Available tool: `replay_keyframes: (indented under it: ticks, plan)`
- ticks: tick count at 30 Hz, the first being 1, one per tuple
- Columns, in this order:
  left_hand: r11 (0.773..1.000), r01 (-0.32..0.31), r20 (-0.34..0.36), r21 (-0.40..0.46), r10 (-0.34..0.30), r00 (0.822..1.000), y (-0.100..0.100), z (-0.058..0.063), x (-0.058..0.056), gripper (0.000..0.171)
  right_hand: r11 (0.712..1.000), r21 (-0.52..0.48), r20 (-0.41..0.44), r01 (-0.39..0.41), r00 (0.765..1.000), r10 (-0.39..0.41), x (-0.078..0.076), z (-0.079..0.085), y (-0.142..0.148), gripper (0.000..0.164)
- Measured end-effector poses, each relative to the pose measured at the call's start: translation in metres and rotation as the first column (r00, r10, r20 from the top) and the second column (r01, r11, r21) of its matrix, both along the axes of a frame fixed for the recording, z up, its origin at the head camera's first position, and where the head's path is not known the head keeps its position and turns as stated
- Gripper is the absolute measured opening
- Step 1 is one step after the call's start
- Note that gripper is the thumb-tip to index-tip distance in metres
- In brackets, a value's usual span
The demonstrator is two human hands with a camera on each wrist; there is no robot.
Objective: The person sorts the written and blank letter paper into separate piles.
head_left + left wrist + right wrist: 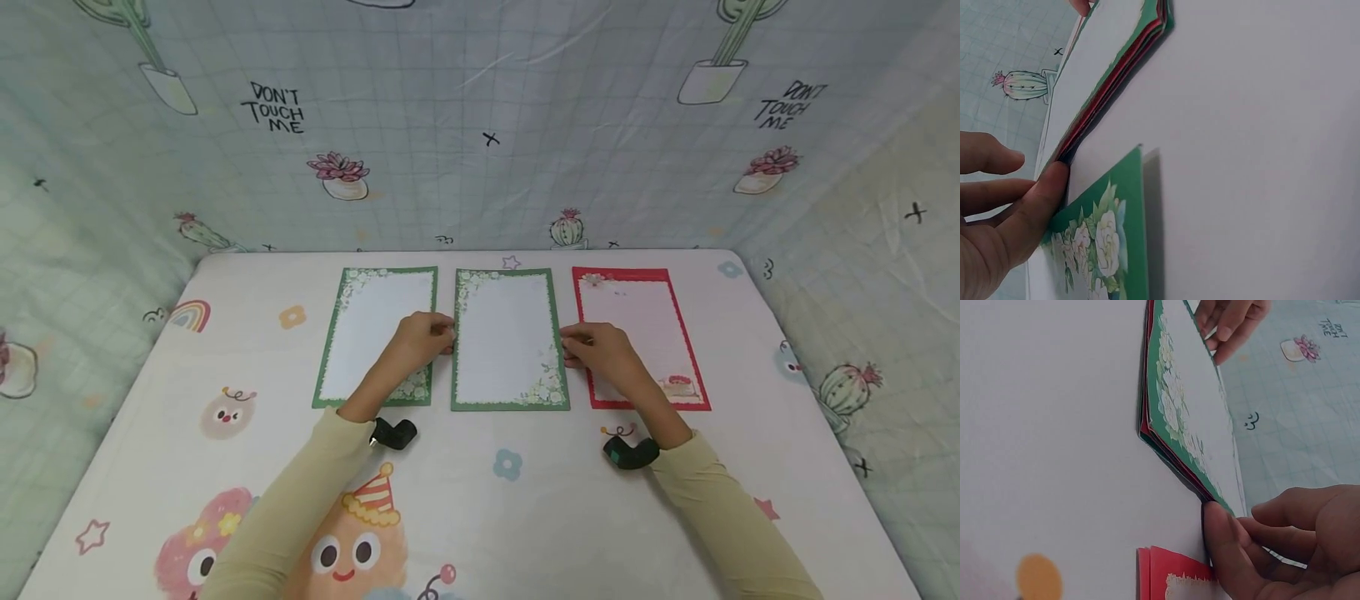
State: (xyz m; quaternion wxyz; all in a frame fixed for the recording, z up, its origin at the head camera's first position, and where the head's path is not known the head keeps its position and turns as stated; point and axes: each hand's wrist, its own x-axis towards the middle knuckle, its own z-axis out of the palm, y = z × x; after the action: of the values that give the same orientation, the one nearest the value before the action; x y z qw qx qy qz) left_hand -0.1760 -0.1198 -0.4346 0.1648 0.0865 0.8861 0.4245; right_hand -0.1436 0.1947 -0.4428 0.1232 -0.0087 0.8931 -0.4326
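Observation:
A stack of floral-bordered paper sheets (506,342) lies in the middle, its top sheet green-edged; red and green layers show along its side in both wrist views. My left hand (422,337) holds the stack's left edge with bent fingers and thumb. At the opposite edge, my right hand (602,350) holds it likewise; the thumb (1225,540) touches the layered side. Another green-bordered paper (378,333) lies to the left, partly under my left forearm. A red-bordered paper (637,304) lies to the right, partly covered by my right hand.
The white table cover (465,533) carries printed cartoon figures, stars and flowers. A cactus-print cloth (420,108) hangs behind the table and along both sides. Black wrist cameras (395,433) sit on both wrists.

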Motion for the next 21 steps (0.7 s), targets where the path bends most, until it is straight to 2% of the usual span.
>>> replay_keyframes:
  ticks: [7,14,21]
  plan:
    - [1.0,-0.005,-0.023,-0.015,0.005,1.0,-0.0003,-0.0011,0.0021,0.036,1.0,-0.027,-0.006,0.003,1.0,-0.003,0.0005,-0.0007,-0.0003,0.036]
    - [0.999,-0.007,-0.057,-0.035,0.005,0.998,0.0013,0.0026,0.0053,0.035,0.999,-0.032,-0.027,0.032,0.999,-0.033,0.0024,0.0009,-0.0008,0.035]
    - [0.999,-0.02,-0.028,0.05,0.021,0.999,0.0036,0.0015,0.0045,0.036,0.999,-0.036,-0.086,0.037,0.996,-0.039,0.0032,0.0041,-0.005,0.032]
